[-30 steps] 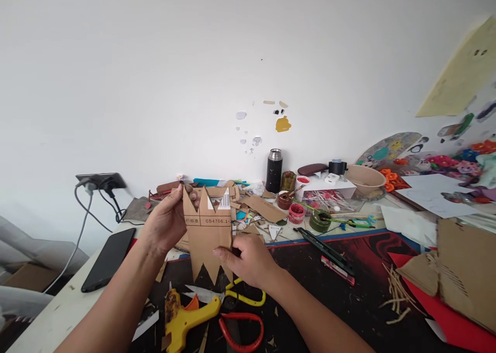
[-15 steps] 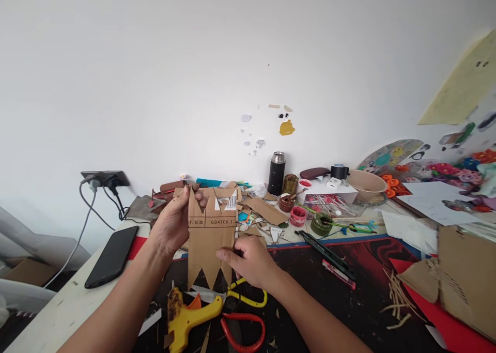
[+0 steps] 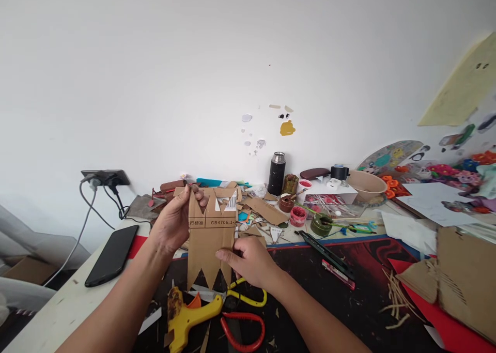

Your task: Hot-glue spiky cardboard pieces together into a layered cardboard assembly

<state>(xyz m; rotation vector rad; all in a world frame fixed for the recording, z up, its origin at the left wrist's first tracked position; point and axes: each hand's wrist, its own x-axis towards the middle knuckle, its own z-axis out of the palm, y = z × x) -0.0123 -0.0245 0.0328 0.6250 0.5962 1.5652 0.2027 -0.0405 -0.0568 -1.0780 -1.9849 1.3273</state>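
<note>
A piece of brown cardboard [image 3: 211,244] stands upright between my hands, with zigzag teeth cut along its top and bottom edges and dark print across it. My left hand [image 3: 176,216] pinches its upper left tooth. My right hand [image 3: 248,262] grips its lower right edge, thumb on the front and the other fingers mostly hidden behind. Just below the cardboard lie a yellow glue gun [image 3: 189,317] and scissors with one yellow and one red handle [image 3: 248,332]; the cardboard's lower teeth reach close to the scissor blades in view.
Cardboard scraps [image 3: 267,211] are heaped behind my hands, near a black flask [image 3: 277,174] and open paint jars [image 3: 298,216]. A utility knife [image 3: 325,252] lies right of my right hand. A phone [image 3: 112,255] rests at left; a cardboard sheet [image 3: 467,275] at right.
Almost nothing differs. Both hands keep their hold on the cardboard, and the view has shifted very slightly.
</note>
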